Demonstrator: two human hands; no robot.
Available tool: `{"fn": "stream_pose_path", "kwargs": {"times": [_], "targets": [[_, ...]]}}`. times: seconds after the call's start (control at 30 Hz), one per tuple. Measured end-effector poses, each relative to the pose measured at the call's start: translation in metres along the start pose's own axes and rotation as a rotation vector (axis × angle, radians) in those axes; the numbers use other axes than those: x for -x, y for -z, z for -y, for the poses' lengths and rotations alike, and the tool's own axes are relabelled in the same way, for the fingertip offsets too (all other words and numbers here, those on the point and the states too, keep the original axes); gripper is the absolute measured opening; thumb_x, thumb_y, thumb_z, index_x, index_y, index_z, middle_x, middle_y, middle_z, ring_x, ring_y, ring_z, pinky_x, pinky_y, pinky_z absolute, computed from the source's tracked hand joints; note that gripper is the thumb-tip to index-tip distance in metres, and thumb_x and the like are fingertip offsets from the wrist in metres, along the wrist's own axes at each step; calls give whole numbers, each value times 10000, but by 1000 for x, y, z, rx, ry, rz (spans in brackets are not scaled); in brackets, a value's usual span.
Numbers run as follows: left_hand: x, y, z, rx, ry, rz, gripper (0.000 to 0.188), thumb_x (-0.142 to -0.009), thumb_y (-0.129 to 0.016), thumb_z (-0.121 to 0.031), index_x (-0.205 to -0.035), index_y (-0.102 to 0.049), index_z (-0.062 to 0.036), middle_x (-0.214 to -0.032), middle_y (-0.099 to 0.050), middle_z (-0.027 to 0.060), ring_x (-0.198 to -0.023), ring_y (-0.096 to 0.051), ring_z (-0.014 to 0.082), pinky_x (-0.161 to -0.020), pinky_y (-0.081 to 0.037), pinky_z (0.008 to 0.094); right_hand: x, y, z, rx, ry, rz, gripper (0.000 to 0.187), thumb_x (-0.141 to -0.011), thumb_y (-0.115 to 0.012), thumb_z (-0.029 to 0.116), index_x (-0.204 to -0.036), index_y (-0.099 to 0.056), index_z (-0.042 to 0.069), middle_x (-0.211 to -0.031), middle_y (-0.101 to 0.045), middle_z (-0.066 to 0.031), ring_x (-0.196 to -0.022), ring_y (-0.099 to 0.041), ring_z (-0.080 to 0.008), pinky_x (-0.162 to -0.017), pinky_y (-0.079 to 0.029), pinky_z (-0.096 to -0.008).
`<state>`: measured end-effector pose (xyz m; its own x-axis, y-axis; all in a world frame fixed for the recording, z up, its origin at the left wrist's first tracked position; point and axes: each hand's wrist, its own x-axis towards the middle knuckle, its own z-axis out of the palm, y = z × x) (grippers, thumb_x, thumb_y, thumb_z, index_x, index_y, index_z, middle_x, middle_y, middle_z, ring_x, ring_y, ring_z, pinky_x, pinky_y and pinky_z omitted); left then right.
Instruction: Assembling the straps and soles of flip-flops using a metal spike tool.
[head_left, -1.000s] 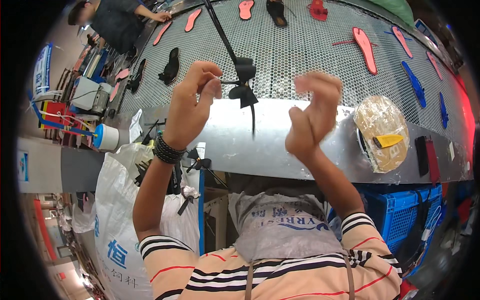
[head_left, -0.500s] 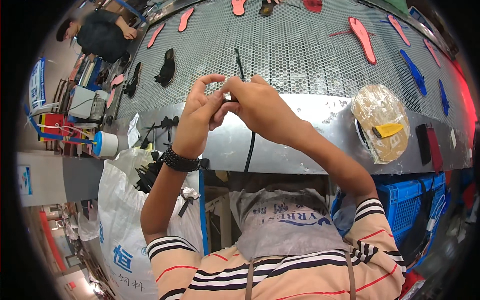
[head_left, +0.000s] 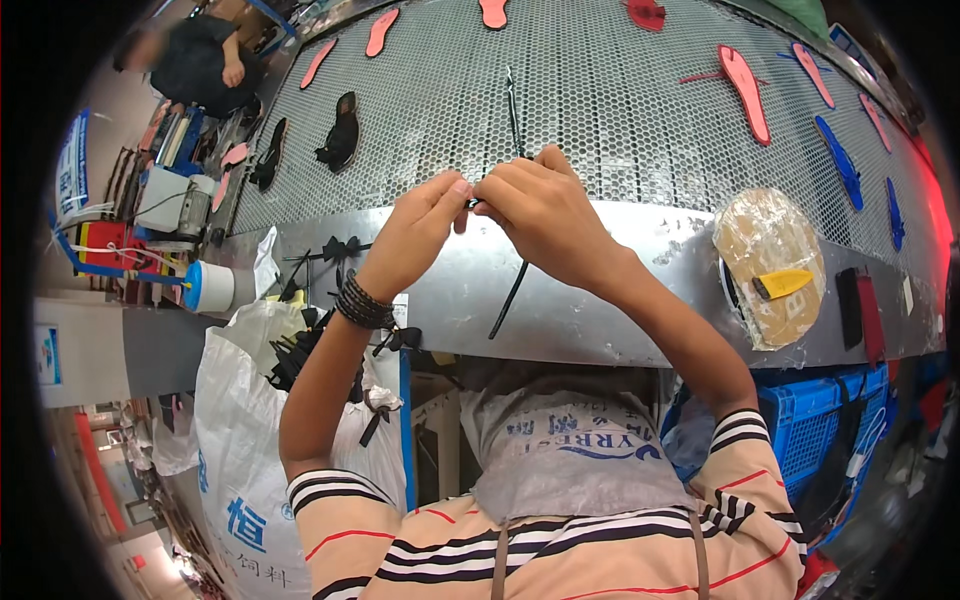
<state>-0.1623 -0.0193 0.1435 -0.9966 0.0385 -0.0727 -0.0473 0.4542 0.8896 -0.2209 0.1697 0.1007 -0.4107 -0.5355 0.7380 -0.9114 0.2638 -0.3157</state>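
A narrow black strap (head_left: pixel 514 112) runs through my hands, its far end over the metal mesh and its near end hanging over the smooth metal edge. My right hand (head_left: pixel 545 215) is closed around its middle, knuckles up. Opposite it, my left hand (head_left: pixel 418 222) pinches a small dark part at the fingertips, and the two hands almost meet there. Fingers hide how that part joins the strap. Beside my left wrist, black bow-shaped straps (head_left: pixel 340 248) lie on the metal edge.
Pink soles (head_left: pixel 743 95), black sandals (head_left: pixel 340 132) and blue sandal pieces (head_left: pixel 838 160) lie on the mesh surface (head_left: pixel 430 100). A plastic-wrapped disc (head_left: pixel 760 240) carries a yellow-handled tool (head_left: pixel 783 283). Below are a white sack (head_left: pixel 240 430) and blue crate (head_left: pixel 810 430). Another person (head_left: pixel 200 65) is at far left.
My left fingers have closed into a tighter pinch. The strap's far end has shifted right and farther away. A black sandal with a hand at it, at the far edge, has gone from view.
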Motion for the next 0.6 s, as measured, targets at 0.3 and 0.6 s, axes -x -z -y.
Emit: {"fn": "stream_pose_path", "kwargs": {"times": [0.3, 0.6], "targets": [[-16, 7, 4, -5, -54, 131, 287, -1120, -476, -271, -907, -547, -92, -755, -474, -76, -637, -377, 17, -557, -333, 209, 1, -7, -12, 84, -14, -92, 120, -862, -728, 106, -819, -617, 92, -729, -563, -8, -708, -565, -189, -729, -361, -369], [-57, 6, 1, 140, -44, 88, 315, -1110, -497, -259, -854, -556, -84, -712, -442, -84, -631, -354, 15, -551, -309, 207, -17, -13, -42, -53, -139, -82, 159, -909, -705, 130, -798, -596, 96, -689, -556, -50, -658, -559, -247, -711, -353, -386]]}}
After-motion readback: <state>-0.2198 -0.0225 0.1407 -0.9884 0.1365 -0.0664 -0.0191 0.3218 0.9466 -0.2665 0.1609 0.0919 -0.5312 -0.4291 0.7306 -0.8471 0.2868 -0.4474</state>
